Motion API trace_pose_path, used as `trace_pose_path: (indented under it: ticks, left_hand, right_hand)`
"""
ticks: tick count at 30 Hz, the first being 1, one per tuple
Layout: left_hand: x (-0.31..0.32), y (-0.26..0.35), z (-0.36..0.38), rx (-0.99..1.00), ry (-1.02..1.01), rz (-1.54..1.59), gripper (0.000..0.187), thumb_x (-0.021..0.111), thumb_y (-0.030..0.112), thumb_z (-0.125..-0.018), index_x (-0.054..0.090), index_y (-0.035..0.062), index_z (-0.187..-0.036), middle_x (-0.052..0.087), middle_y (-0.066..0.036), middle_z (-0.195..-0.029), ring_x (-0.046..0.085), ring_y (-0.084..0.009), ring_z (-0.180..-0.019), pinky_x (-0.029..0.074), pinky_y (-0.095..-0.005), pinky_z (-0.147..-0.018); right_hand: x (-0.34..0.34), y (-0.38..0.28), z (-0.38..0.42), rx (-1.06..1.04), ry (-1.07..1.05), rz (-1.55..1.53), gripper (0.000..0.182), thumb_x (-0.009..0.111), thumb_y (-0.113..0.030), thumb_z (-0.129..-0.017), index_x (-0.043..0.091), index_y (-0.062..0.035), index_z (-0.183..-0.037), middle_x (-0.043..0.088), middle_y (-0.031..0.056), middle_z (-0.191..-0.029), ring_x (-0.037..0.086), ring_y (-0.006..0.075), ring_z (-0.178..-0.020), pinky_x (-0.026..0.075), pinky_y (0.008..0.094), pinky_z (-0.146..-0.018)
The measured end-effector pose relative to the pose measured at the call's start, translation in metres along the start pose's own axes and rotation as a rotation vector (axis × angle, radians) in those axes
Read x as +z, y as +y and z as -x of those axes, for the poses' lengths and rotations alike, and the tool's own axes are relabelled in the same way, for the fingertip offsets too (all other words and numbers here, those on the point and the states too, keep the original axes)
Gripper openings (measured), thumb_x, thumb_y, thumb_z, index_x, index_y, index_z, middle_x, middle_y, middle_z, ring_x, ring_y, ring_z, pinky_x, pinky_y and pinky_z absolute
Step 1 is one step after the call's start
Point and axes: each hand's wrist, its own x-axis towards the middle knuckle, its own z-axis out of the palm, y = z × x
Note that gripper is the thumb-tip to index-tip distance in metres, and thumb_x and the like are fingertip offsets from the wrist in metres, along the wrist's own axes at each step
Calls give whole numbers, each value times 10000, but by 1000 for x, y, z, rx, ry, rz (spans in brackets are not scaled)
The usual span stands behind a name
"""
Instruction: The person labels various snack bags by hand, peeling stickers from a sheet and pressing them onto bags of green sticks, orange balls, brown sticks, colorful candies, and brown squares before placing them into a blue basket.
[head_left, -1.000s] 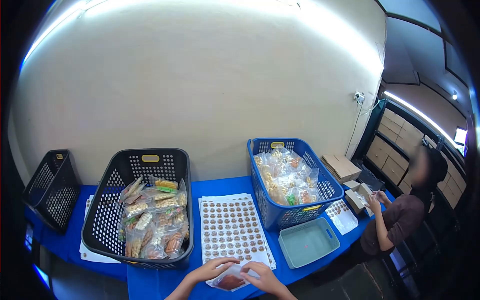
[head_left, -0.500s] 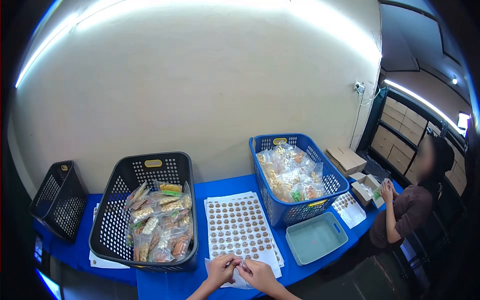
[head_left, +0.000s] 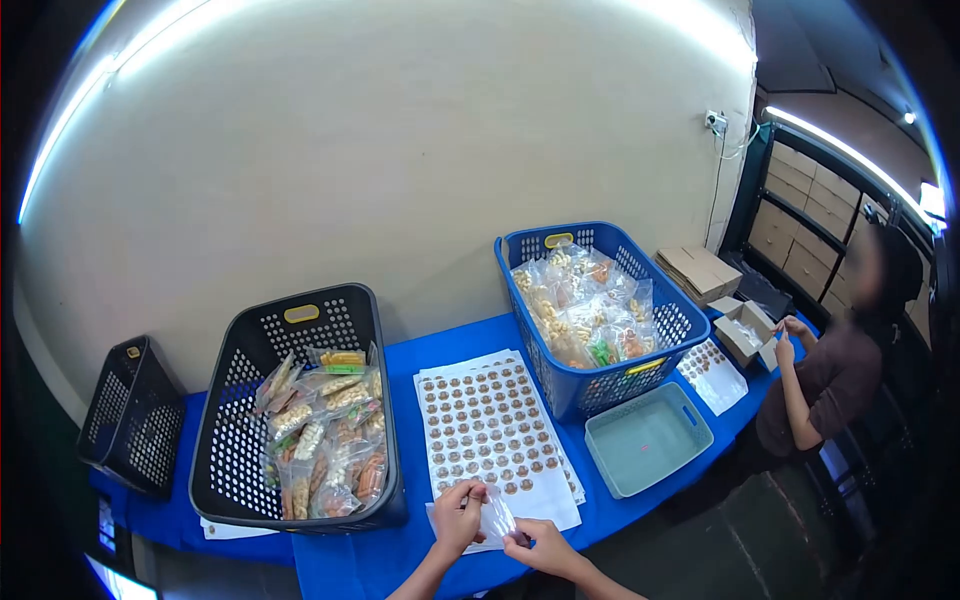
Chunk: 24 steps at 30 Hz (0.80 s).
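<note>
A small clear plastic bag is stretched between my two hands, just over the lower edge of the sticker sheets. My left hand is closed on its upper left side. Lower and to the right, my right hand pinches the bag's other end. Whether anything is inside the bag I cannot make out. Beneath and beyond the hands lies a stack of white sheets printed with rows of round brown stickers.
To the left stands a black basket of filled snack bags; a second black basket is farther left. A blue basket of snack bags and a green tray are at right. Beyond, a co-worker stands by an open carton.
My hands have moved apart, the right one lower, drawing the bag out between them. The view has tilted slightly. The co-worker's hands have shifted too.
</note>
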Motion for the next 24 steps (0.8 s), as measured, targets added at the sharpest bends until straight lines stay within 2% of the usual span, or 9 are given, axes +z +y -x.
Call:
trace_pose_path:
  ticks: [3, 6, 7, 11, 14, 15, 18, 19, 24]
  left_hand:
    - [7, -5, -2, 90, 35, -40, 218, 530, 185, -843, 574, 8, -723, 560, -48, -605, 500, -153, -563, 385, -271, -532]
    - [-1, -28, -48, -87, 288, 245, 275, 470, 199, -883, 523, -4, -704, 479, -9, -569, 424, -87, -546, 349, -238, -507]
    - [-6, -35, -63, -78, 274, 379, 293, 420, 203, -908, 487, 12, -696, 418, 30, -586, 364, -45, -560, 317, -221, -496]
    - [3, -33, -63, -162, -17, 425, 257, 436, 227, -900, 554, 25, -794, 484, 37, -661, 412, -38, -607, 347, -190, -530]
    - [9, -11, -39, -490, -403, 360, 272, 454, 261, -893, 577, 19, -895, 524, 29, -722, 436, -32, -647, 374, -176, -562]
    - [15, -15, -30, -437, -565, 318, 276, 454, 266, -894, 575, 22, -935, 539, 22, -758, 448, -31, -661, 384, -178, -570]
    - [26, -8, -4, -401, -895, 354, 279, 452, 242, -900, 553, 12, -1022, 565, -7, -880, 487, -45, -779, 411, -184, -660]
    - [29, -13, -1, -335, -915, 416, 272, 451, 232, -900, 552, 10, -1020, 571, -18, -884, 499, -60, -797, 415, -195, -688]
    - [7, 2, -4, 47, -572, 223, 220, 454, 159, -885, 538, 8, -1020, 601, -97, -969, 571, -164, -912, 435, -273, -793]
  right_hand:
    - [-8, 2, 4, 18, -161, -56, 161, 582, -135, -748, 526, 10, -707, 501, 32, -584, 452, 87, -549, 385, 250, -536]
    - [-23, 20, 12, 2, -499, -168, 142, 599, -149, -766, 555, -19, -732, 540, 5, -652, 481, 63, -643, 408, 221, -631]
    - [-24, 22, 18, 19, -407, -176, 169, 613, -180, -760, 557, -20, -759, 538, 22, -661, 482, 73, -636, 415, 230, -629]
    - [-54, 0, 25, -29, 58, 50, 231, 651, -228, -730, 579, -55, -864, 567, 53, -847, 535, 146, -778, 426, 268, -706]
    - [-62, -24, 16, -362, 313, 396, 280, 675, -238, -705, 589, -87, -924, 550, 30, -1007, 512, 188, -949, 371, 317, -837]
    - [-57, -35, 17, -319, 268, 433, 259, 664, -228, -712, 592, -117, -935, 511, 20, -1096, 445, 188, -1062, 304, 354, -894]
    - [-35, -17, 14, -507, 85, 653, 205, 639, -193, -735, 592, -125, -923, 546, 13, -1027, 481, 165, -1014, 305, 351, -869]
    - [-26, -11, 13, -491, 82, 539, 132, 603, -149, -759, 592, -121, -887, 580, 4, -922, 518, 155, -954, 329, 326, -816]
    - [-21, 4, 12, -368, 165, 375, 77, 606, -138, -747, 586, -71, -778, 583, 37, -767, 559, 197, -752, 369, 307, -706]
